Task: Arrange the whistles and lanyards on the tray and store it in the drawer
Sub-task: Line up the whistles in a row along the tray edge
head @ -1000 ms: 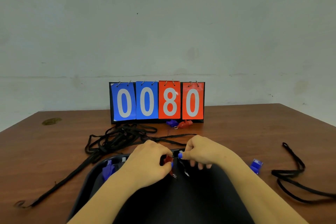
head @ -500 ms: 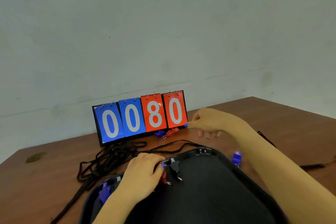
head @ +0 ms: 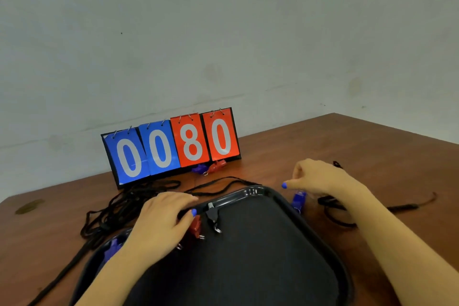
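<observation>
A black tray (head: pixel 310 226) sits at the near edge of the brown wooden table (head: pixel 372 151), its dark floor largely bare. Along the tray's far rim lie three whistles: a black whistle (head: pixel 213 216) near 12 o'clock of the tray, a red whistle (head: pixel 195 227) just beside it toward 9 o'clock, and a blue whistle (head: pixel 111 251) at the tray's 9 o'clock corner.

The left hand (head: pixel 159 221) rests palm down over the tray's far left rim, fingers loosely bent and covering part of the red whistle; whether it grips that whistle cannot be told. The right hand (head: pixel 318 176) hovers above the table at 2 o'clock of the tray, thumb extended toward 9 o'clock, fingers curled loosely downward; nothing is seen held in it.

Directly under that hand, just outside the tray's right rim, stands a second blue whistle (head: pixel 298 200) on the table. A black lanyard (head: pixel 332 216) loops at 3 o'clock of the tray, partly hidden by the right forearm. A tangled heap of black lanyards (head: pixel 119 208) lies at 10 o'clock, one strand trailing toward 7 o'clock.

At the table's far side stands a flip scoreboard (head: pixel 171 146) reading 0080, two blue cards and two red. At its foot lie a purple-blue whistle (head: pixel 200 169) and another red whistle (head: pixel 218 165), touching.
</observation>
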Action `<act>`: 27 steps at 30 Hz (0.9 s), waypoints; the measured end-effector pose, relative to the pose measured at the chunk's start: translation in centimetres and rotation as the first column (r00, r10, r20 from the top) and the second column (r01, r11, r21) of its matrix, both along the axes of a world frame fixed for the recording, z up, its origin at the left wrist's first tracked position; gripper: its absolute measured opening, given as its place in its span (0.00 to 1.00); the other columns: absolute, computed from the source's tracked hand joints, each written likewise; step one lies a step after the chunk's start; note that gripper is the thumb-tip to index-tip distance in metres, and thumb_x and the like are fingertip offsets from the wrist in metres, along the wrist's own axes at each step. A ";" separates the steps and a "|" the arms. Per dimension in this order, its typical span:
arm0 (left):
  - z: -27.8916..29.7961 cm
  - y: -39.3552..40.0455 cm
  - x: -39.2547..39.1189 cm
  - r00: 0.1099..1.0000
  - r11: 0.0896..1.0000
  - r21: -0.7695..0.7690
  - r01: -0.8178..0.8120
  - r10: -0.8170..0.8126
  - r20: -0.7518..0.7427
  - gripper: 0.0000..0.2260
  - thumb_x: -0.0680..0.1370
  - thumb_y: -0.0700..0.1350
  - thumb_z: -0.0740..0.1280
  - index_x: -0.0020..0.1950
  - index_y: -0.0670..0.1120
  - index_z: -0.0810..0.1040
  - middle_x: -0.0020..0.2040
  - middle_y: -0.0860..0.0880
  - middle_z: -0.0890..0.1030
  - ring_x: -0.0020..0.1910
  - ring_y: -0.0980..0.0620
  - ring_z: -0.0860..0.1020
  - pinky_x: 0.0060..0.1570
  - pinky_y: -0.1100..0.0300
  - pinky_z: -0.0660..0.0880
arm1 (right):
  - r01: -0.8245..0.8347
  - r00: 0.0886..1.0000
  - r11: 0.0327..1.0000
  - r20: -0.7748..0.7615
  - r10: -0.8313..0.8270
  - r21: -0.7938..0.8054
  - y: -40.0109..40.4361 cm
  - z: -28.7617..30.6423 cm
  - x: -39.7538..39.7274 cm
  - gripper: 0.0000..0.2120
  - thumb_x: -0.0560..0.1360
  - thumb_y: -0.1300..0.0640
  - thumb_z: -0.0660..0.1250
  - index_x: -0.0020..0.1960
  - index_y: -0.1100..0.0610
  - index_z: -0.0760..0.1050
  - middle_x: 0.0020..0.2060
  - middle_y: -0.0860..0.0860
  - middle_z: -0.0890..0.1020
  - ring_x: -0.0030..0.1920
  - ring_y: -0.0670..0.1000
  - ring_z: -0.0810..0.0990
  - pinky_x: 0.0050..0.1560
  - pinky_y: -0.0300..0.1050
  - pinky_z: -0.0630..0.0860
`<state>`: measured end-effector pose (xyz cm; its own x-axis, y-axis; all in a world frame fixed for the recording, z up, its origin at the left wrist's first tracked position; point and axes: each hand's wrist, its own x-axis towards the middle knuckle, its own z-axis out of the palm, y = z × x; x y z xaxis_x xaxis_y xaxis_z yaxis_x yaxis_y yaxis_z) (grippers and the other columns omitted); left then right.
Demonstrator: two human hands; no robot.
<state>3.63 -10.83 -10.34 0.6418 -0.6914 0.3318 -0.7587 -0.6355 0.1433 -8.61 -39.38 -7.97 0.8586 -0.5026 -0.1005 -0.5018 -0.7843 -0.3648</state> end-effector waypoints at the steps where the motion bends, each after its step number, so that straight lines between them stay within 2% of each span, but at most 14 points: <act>1: 0.1 0.0 -0.1 1.000 1.000 0.002 -0.004 0.004 0.019 0.21 0.73 0.60 0.52 0.63 0.59 0.72 0.61 0.62 0.75 0.63 0.59 0.69 0.66 0.55 0.64 | -0.016 1.000 0.999 -0.027 0.015 -0.034 0.3 -0.2 0.2 0.17 0.72 0.40 0.63 0.49 0.54 0.74 0.39 0.51 0.82 0.41 0.51 0.80 0.48 0.48 0.76; 3: 0.6 -0.1 -0.1 0.999 1.000 0.000 -0.022 0.022 0.048 0.24 0.71 0.61 0.50 0.62 0.58 0.73 0.60 0.60 0.76 0.62 0.58 0.70 0.65 0.52 0.66 | -0.031 0.997 0.992 -0.075 0.022 -0.120 1.0 -0.8 0.6 0.16 0.73 0.43 0.63 0.51 0.55 0.74 0.44 0.52 0.81 0.46 0.53 0.79 0.46 0.47 0.74; 5: 1.2 -0.3 -0.1 0.997 0.999 -0.021 -0.038 0.039 0.068 0.24 0.71 0.62 0.50 0.62 0.57 0.75 0.59 0.59 0.77 0.61 0.57 0.72 0.63 0.50 0.68 | -0.036 0.996 0.986 -0.082 0.023 -0.163 1.1 -1.2 0.8 0.14 0.74 0.47 0.61 0.52 0.56 0.73 0.43 0.51 0.78 0.45 0.54 0.78 0.43 0.46 0.71; 7: 2.0 -0.7 -0.1 0.996 0.997 -0.051 -0.056 0.059 0.074 0.22 0.73 0.60 0.55 0.61 0.55 0.75 0.58 0.58 0.77 0.60 0.56 0.72 0.62 0.52 0.68 | -0.029 0.999 0.981 -0.032 0.024 -0.192 1.0 -1.6 1.1 0.12 0.75 0.49 0.60 0.51 0.57 0.72 0.39 0.51 0.75 0.41 0.54 0.76 0.40 0.45 0.69; 9: 2.5 -1.5 0.2 0.996 0.994 -0.086 -0.068 0.073 0.057 0.15 0.76 0.52 0.62 0.61 0.52 0.76 0.57 0.56 0.78 0.58 0.56 0.73 0.58 0.58 0.68 | -0.015 0.996 0.970 0.081 0.036 -0.241 1.2 -2.2 1.5 0.11 0.76 0.49 0.59 0.49 0.57 0.69 0.39 0.51 0.76 0.42 0.55 0.76 0.39 0.45 0.67; 11: 2.8 -2.5 0.6 0.995 0.986 -0.145 -0.080 0.071 -0.066 0.12 0.77 0.46 0.64 0.59 0.51 0.76 0.55 0.56 0.77 0.55 0.58 0.72 0.57 0.61 0.67 | -0.007 0.976 0.949 0.204 0.075 -0.316 1.5 -2.8 2.0 0.13 0.77 0.47 0.59 0.52 0.57 0.68 0.46 0.53 0.78 0.46 0.57 0.78 0.39 0.44 0.66; 13: 2.7 -3.8 1.3 0.962 0.977 -0.176 -0.124 0.075 -0.261 0.10 0.77 0.45 0.64 0.58 0.51 0.76 0.54 0.57 0.76 0.54 0.58 0.72 0.56 0.62 0.67 | -0.055 0.941 0.922 0.288 0.176 -0.383 1.6 -3.2 2.6 0.14 0.77 0.46 0.58 0.54 0.56 0.68 0.48 0.52 0.79 0.46 0.55 0.78 0.38 0.44 0.66; 15: 2.2 -4.9 2.7 0.944 0.979 -0.136 -0.151 0.102 -0.313 0.10 0.77 0.45 0.64 0.58 0.50 0.76 0.54 0.55 0.76 0.54 0.57 0.73 0.56 0.62 0.67 | -0.121 0.896 0.907 0.350 0.275 -0.403 1.4 -3.4 3.0 0.13 0.78 0.47 0.58 0.55 0.55 0.68 0.49 0.50 0.79 0.46 0.53 0.76 0.38 0.44 0.66; 19: 1.2 -7.2 6.0 0.945 0.979 -0.045 -0.201 0.181 -0.274 0.13 0.77 0.43 0.63 0.61 0.47 0.75 0.60 0.50 0.76 0.58 0.53 0.73 0.58 0.59 0.69 | -0.133 0.825 0.908 0.464 0.324 -0.398 0.1 -3.8 3.6 0.11 0.78 0.48 0.59 0.56 0.53 0.69 0.49 0.49 0.78 0.49 0.51 0.76 0.45 0.44 0.71; 22: 0.6 -8.8 8.5 0.955 0.976 0.031 -0.213 0.215 -0.202 0.15 0.76 0.42 0.63 0.63 0.46 0.73 0.62 0.46 0.76 0.59 0.48 0.74 0.58 0.55 0.71 | -0.156 0.812 0.916 0.479 0.333 -0.370 -0.4 -4.3 4.3 0.11 0.78 0.51 0.59 0.58 0.53 0.69 0.51 0.50 0.77 0.50 0.51 0.76 0.50 0.45 0.71; 25: -0.3 -9.8 10.0 0.953 0.967 0.038 -0.253 0.255 -0.163 0.15 0.75 0.42 0.64 0.62 0.46 0.74 0.58 0.44 0.77 0.54 0.46 0.75 0.54 0.51 0.73 | -0.169 0.805 0.925 0.494 0.330 -0.341 0.0 -5.1 4.7 0.10 0.78 0.52 0.59 0.57 0.54 0.70 0.51 0.50 0.77 0.50 0.52 0.76 0.46 0.44 0.70; 27: -1.0 -10.4 10.8 0.944 0.952 0.042 -0.303 0.306 -0.126 0.16 0.75 0.44 0.64 0.62 0.47 0.73 0.57 0.45 0.78 0.54 0.45 0.75 0.53 0.48 0.74 | -0.152 0.802 0.929 0.507 0.315 -0.337 0.2 -5.6 4.9 0.11 0.77 0.50 0.58 0.56 0.54 0.70 0.51 0.50 0.77 0.51 0.53 0.76 0.43 0.44 0.67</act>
<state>14.47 -21.23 -11.36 0.8589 -0.4629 0.2190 -0.5049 -0.8372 0.2103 -3.71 -39.23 -13.55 0.8230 -0.2161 0.5252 -0.0731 -0.9574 -0.2794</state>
